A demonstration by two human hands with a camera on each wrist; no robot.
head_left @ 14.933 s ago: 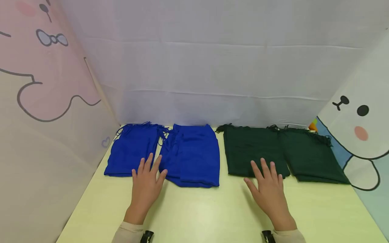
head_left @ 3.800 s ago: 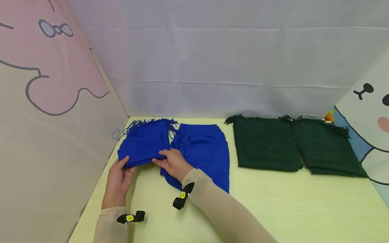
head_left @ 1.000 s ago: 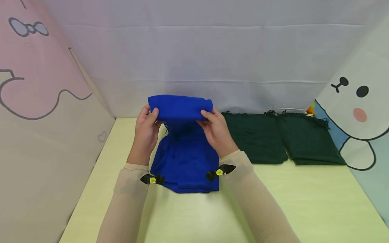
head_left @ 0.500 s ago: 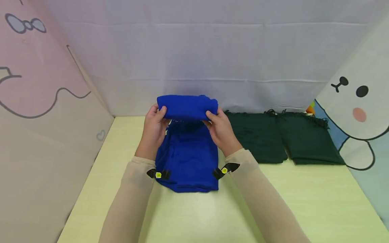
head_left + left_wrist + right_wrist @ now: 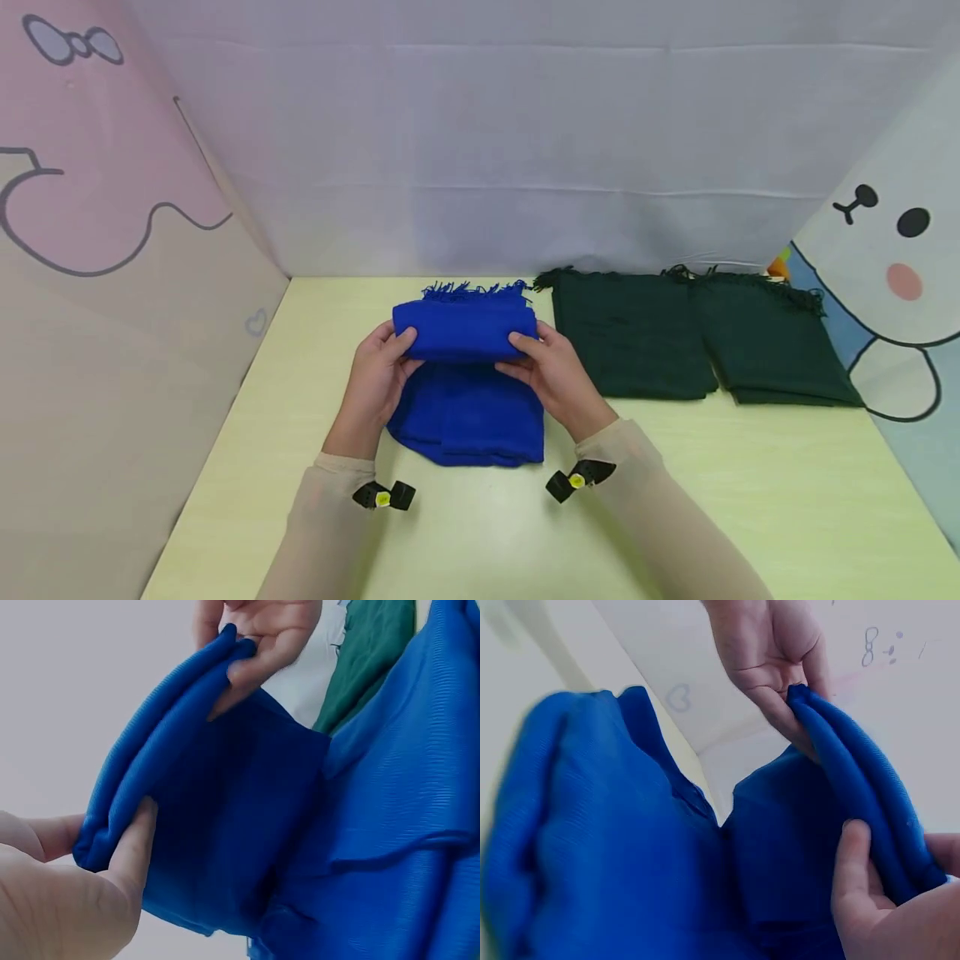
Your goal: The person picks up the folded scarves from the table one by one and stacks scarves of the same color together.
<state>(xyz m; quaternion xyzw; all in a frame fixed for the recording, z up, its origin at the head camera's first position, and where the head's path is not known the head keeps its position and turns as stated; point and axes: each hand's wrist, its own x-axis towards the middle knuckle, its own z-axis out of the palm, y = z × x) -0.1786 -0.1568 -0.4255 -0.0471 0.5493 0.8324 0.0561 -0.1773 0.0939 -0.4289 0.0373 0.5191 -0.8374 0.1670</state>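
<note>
A folded blue fringed scarf is held by its near edge between both hands, its fringe showing at the back. My left hand pinches the left end of that edge, thumb on top. On the right end, my right hand has the same kind of pinch. Below it on the table lies a second folded blue scarf, partly covered by the held one. In both wrist views the gripped edge shows as a doubled fold, raised above the lower cloth.
Two folded dark green fringed scarves lie side by side at the right on the pale yellow table. A white cloth wall stands behind, with printed panels at left and right.
From the table's left, the fringed blue scarf was picked up and carried right, over the other blue one. In the last half second both hands lowered its edge toward me, baring the fringe behind.
</note>
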